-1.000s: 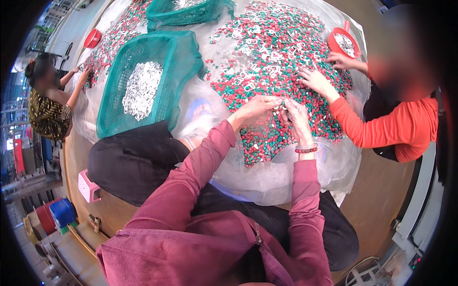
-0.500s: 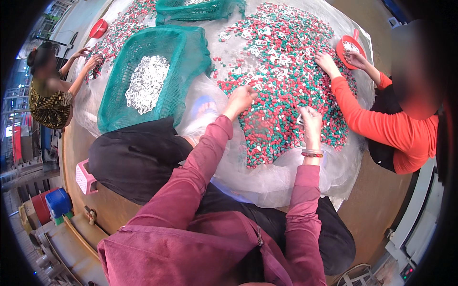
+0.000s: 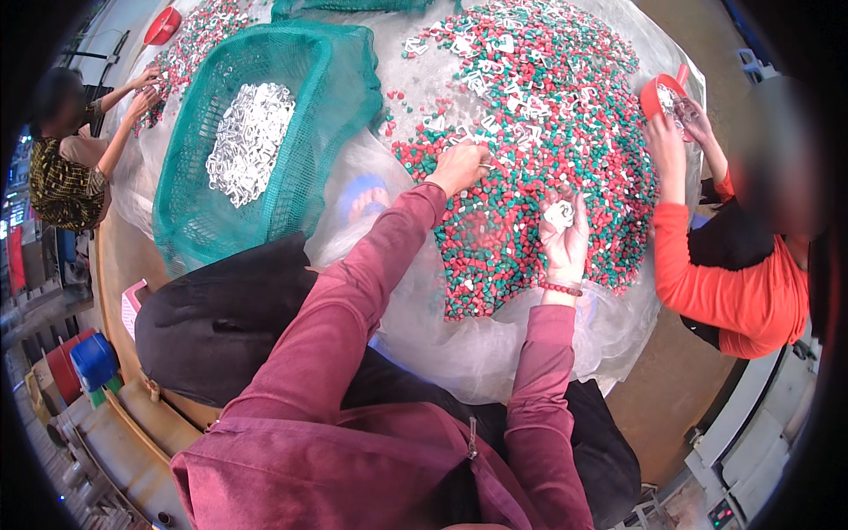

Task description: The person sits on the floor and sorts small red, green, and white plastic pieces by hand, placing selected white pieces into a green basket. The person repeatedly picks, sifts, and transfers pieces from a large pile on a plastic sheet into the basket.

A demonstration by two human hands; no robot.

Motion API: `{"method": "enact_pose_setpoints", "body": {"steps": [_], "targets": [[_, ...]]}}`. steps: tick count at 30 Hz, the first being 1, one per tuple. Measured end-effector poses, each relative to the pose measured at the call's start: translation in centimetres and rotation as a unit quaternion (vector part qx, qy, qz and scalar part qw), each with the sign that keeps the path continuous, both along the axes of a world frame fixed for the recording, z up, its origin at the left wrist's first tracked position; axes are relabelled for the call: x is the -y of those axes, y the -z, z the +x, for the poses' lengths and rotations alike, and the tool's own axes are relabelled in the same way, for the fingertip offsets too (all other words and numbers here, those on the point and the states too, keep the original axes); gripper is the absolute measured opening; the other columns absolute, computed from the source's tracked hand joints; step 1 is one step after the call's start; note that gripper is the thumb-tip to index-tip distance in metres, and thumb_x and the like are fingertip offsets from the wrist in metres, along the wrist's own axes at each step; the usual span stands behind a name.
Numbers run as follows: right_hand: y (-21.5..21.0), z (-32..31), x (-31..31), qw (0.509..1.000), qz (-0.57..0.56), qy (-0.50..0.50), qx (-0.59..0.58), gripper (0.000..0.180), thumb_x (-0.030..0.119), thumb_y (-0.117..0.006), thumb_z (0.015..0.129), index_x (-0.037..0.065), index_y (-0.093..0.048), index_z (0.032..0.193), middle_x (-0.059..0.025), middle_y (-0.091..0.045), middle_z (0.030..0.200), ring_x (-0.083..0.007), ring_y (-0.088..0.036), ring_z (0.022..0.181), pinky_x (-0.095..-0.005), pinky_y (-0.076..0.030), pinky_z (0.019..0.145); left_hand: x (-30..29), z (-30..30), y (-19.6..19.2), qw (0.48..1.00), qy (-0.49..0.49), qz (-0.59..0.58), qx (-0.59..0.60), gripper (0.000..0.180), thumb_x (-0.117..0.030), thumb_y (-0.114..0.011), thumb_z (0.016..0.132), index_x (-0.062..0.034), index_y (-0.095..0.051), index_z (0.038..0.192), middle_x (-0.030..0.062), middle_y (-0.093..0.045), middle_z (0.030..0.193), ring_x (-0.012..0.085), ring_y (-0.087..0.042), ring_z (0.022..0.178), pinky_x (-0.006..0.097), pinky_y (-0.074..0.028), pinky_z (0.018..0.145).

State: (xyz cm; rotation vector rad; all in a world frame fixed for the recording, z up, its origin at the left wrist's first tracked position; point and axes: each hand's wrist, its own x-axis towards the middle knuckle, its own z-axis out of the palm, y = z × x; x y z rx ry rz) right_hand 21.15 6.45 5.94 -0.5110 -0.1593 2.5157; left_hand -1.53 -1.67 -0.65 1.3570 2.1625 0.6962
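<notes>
A wide heap of small red and green pellets [image 3: 495, 265], mixed with white looped plastic pieces [image 3: 530, 108], spreads over the sheet before me. My left hand [image 3: 461, 168] reaches palm down to the heap's left side, its fingertips pinched together by some white pieces. What lies between those fingertips is too small to make out. Over the heap's near right part, my right hand [image 3: 564, 243] is turned palm up. Its fingers curl round a few white plastic pieces [image 3: 559, 214] lying in the palm.
Left of the heap, a green mesh-lined basket [image 3: 309, 102] holds many white pieces. A co-worker in orange [image 3: 733, 283] has both hands at a red pan [image 3: 652, 99] on the right. Another person [image 3: 75, 168] works at the far left by a red bowl [image 3: 162, 26].
My right hand has turned palm up, showing the white pieces in it. My left hand stays pinched over the heap. The orange-sleeved person's hand has gone from the heap to the red pan.
</notes>
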Motion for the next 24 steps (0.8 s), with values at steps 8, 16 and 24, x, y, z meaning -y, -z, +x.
{"method": "enact_pose_setpoints", "body": {"steps": [8,16,24], "targets": [[3.8,-7.4,-5.4,0.442,0.602,-0.267,0.61,0.032,0.027,-0.067,0.085,0.004,-0.063,0.108,-0.0138,-0.069,0.093,-0.0242,-0.067,0.088,-0.0368,-0.052,0.067,1.5,-3.8,-5.8,0.987,-0.133,0.043,-0.078,0.024,-0.03,-0.076,0.073,-0.012,-0.073,0.089,0.0166,-0.063,0.079,0.0287,-0.064,0.08,0.041,-0.049,0.076],[4.9,-8.2,-3.2,0.382,0.673,-0.276,0.57,0.022,0.02,-0.065,0.081,0.004,-0.064,0.096,-0.0196,-0.067,0.089,-0.0348,-0.065,0.086,-0.0447,-0.049,0.073,2.6,-8.1,-7.7,0.816,-0.202,0.175,0.512,0.03,-0.038,-0.066,0.088,-0.0093,-0.06,0.085,0.0007,-0.059,0.073,0.0064,-0.055,0.064,0.018,-0.039,0.051],[1.5,-4.0,-0.2,0.951,0.151,0.008,0.27,0.03,0.029,-0.059,0.093,0.01,-0.049,0.072,0.0004,-0.047,0.066,-0.0128,-0.046,0.062,-0.0211,-0.034,0.045,2.0,-6.5,-3.7,0.77,-0.196,0.131,0.593,0.038,-0.026,-0.073,0.08,-0.0072,-0.061,0.11,0.0127,-0.065,0.1,0.0251,-0.066,0.079,0.029,-0.054,0.058]]}}
